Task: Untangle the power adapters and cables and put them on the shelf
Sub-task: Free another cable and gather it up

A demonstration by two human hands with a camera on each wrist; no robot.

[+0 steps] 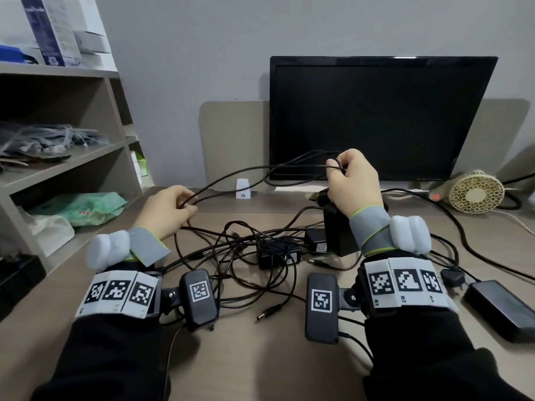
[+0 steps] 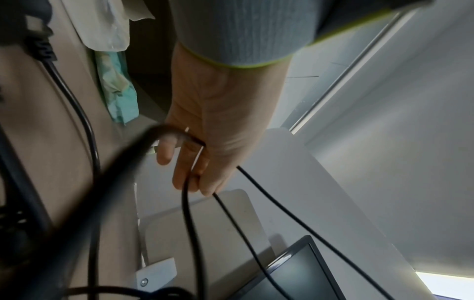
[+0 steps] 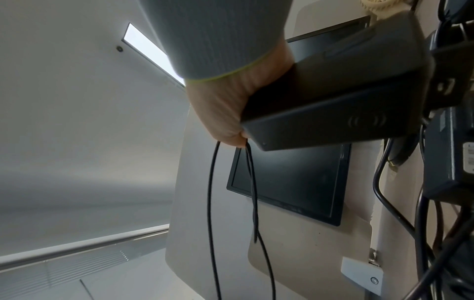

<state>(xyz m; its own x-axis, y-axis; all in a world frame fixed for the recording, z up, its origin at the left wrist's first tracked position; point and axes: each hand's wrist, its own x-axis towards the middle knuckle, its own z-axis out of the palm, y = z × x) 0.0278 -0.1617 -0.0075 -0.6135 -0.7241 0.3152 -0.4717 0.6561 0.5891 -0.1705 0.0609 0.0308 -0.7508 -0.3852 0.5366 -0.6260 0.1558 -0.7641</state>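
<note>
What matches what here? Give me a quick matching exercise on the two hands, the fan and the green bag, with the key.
Things:
1. left hand
2. right hand
3. fan
4. green bag

Places or states:
A. lies on the lowest shelf level
B. stands on the desk right of the monitor
C. holds a power brick and cable loops
D. pinches cable strands only

Pairs: 1-D, 2-C, 3-B, 4-A

I see a plain grey wall (image 1: 202, 39) behind a brown desk (image 1: 260, 357). A dark monitor (image 1: 376, 117) stands at the back, with a beige divider panel (image 1: 231, 140) behind it. A small cream fan (image 1: 474, 192) sits right of the monitor. A ceiling light panel (image 3: 146, 46) glows overhead.
</note>
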